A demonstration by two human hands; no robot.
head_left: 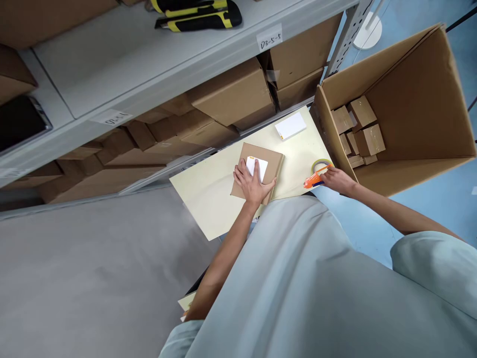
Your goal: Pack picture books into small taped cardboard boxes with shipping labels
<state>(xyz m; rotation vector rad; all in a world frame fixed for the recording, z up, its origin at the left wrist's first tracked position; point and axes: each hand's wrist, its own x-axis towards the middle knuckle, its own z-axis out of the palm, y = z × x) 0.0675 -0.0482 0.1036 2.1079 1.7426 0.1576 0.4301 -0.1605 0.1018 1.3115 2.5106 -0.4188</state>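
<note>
Beneath the spread left hand (252, 185), a white label (262, 169) lies on the closed box (269, 152), still outside the carton (413, 109) beyond the right hand (335, 179), which grips an orange tape dispenser (310, 181).

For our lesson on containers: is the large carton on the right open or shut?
The large carton is open: nothing covers its mouth, and small cardboard boxes show inside.

The left fingers (243, 171) are spread and pressed palm down, the thumb (270, 186) splayed toward the right fingers (328, 175). Behind them, the left wrist (253, 203) leads into a bare left forearm (229, 256) angling back. Well apart, the right fingers curl in a closed grip, the right forearm (395, 211) stretching from them outward and back.
</note>
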